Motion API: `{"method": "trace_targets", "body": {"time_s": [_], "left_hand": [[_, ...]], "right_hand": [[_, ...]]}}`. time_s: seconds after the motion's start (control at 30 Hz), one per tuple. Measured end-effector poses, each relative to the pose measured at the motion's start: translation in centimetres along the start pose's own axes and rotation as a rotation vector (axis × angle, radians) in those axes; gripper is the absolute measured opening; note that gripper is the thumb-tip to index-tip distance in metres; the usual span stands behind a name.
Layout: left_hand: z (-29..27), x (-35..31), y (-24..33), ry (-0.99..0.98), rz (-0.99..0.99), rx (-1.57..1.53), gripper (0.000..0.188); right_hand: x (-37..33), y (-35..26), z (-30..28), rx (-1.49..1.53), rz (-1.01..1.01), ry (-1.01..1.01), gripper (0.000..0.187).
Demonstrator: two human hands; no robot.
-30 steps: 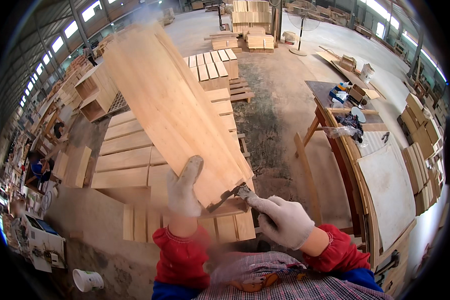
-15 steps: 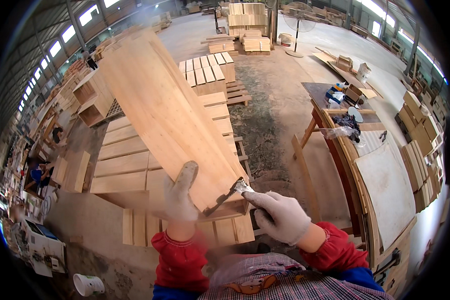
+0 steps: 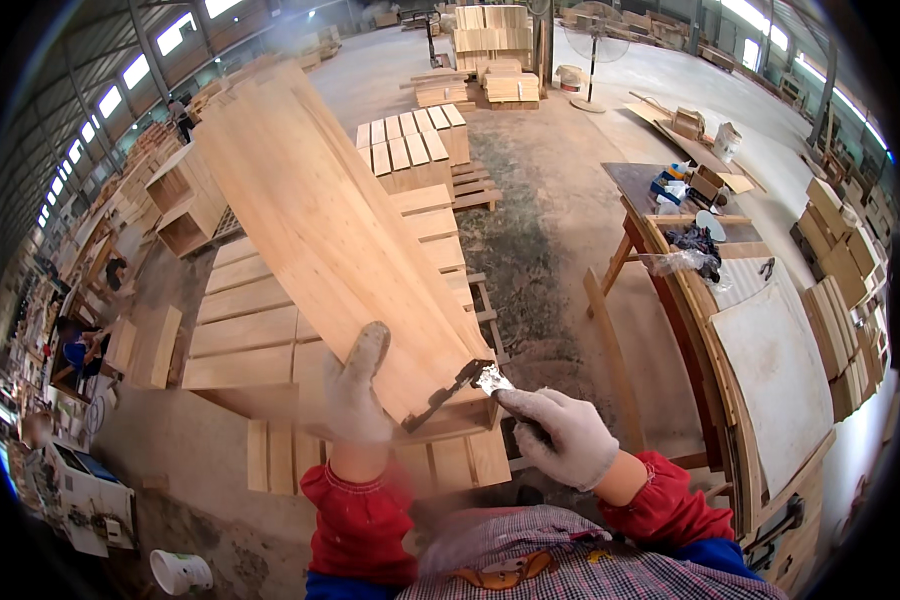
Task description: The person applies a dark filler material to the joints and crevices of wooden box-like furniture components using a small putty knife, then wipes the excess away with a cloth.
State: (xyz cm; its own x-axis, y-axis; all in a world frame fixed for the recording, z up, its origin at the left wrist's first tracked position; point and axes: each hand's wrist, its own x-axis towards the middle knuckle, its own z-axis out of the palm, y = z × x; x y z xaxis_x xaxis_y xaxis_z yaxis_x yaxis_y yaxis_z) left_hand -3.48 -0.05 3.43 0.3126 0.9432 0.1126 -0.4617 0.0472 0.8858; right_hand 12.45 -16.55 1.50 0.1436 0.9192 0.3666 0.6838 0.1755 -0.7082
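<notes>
A long, pale wooden box-like piece (image 3: 310,230) slants away from me, its near end raised over a stack of similar pieces. My left hand (image 3: 361,385), in a whitish glove, grips its near left edge with the thumb on the upper face. A ragged dark strip (image 3: 440,395) runs along the near end edge. My right hand (image 3: 565,435), gloved and darkened at the fingertips, closes round a small scraper, probably a putty knife (image 3: 492,379). Its shiny, smeared blade is at the near right corner, by the strip's end; its handle is mostly hidden in my fingers.
Stacked wooden pieces (image 3: 240,345) lie beneath and left of the work, more (image 3: 405,145) on pallets beyond. To the right stands a workbench (image 3: 770,370) with a pale sheet, pliers (image 3: 767,268) and plastic bags. A white bucket (image 3: 180,572) sits at lower left. People work far left.
My right hand has shifted slightly down and right, and the blade has turned so more of its shiny face shows. My left hand and the wooden piece stay nearly in place.
</notes>
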Motion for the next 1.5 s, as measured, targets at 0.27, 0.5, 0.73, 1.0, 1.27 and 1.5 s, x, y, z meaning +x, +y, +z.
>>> {"method": "trace_targets", "body": {"time_s": [0.27,0.5,0.73,1.0,1.27,1.5], "left_hand": [[-2.9,0.7,-2.1,-0.248,0.616,0.605,0.032],[-1.8,1.1,-1.5,-0.160,0.219,0.142,0.037],[-1.1,0.7,-0.7,-0.161,0.101,0.060,0.032],[0.4,0.5,0.6,-0.047,-0.033,-0.030,0.034],[-1.8,0.7,-1.3,-0.145,0.159,0.110,0.034],[0.4,0.1,1.4,-0.118,-0.018,-0.014,0.036]], "right_hand": [[-0.1,-1.2,0.2,0.019,0.031,-0.080,0.038],[0.2,-0.6,0.9,-0.006,-0.038,-0.075,0.042],[1.7,-2.5,-1.9,-0.188,-0.188,-0.329,0.049],[5.9,-5.2,-4.2,-0.595,-0.307,-0.579,0.044],[6.5,-2.7,-9.1,-0.682,-0.122,-0.558,0.039],[2.0,0.9,-6.0,0.676,0.309,-0.328,0.045]]}}
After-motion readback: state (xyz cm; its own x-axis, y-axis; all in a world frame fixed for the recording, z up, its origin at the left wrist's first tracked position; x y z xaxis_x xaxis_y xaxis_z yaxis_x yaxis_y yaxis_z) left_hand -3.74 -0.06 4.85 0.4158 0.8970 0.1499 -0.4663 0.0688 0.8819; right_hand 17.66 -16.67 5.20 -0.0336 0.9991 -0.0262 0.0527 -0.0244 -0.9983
